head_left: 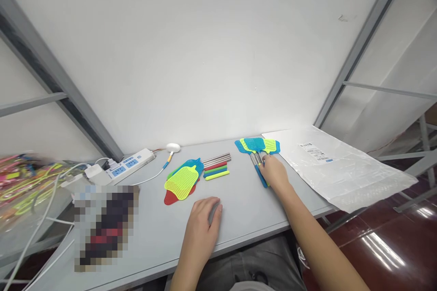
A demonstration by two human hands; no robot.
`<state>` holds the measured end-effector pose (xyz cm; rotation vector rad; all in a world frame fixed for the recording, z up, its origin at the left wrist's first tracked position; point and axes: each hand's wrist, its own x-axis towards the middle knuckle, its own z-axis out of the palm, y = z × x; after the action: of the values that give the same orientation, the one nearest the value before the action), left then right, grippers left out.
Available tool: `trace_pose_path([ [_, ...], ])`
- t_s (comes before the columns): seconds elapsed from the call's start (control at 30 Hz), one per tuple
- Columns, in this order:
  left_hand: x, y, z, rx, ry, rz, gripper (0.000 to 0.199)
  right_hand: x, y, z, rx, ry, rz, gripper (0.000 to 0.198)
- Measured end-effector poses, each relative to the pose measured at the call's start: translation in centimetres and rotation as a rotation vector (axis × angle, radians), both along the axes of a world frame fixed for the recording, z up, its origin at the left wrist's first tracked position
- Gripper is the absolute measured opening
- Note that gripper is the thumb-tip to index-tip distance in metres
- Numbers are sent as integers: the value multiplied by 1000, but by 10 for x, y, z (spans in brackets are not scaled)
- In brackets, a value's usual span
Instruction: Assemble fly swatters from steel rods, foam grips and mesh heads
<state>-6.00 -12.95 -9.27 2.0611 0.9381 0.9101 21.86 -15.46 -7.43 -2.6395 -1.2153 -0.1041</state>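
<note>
On the right half of the table, my right hand (274, 173) is closed at the shafts of a group of fly swatters, with its fingertips partly hidden. Their blue heads (254, 144) and yellow heads (271, 146) overlap toward the wall, and a blue handle (261, 177) points back at me. My left hand (203, 218) rests on the table near the front edge, thumb apart from the fingers, holding nothing. Beyond it lie loose swatter heads, a yellow one (182, 183) on top of blue, red and green ones. Metal rods (217, 160) lie beside several colored handles (217, 176).
A large white plastic bag (327, 168) with a label covers the table's right end. On the left are a power strip (131, 166), a white round device (173, 147) on a cable, and a pixelated object (107, 227). Bagged colorful items (27, 186) sit far left. The wall (218, 54) stands behind.
</note>
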Motion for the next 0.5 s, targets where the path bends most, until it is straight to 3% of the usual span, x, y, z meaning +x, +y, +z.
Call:
trace_pose_path([
  [0.33,4,7,3,-43,-38,11,22,-4,-4,-2,64,-61,7,28],
  [0.5,9,10,0,119,41,18,23,-24,-10,3,180,-104,71,35],
])
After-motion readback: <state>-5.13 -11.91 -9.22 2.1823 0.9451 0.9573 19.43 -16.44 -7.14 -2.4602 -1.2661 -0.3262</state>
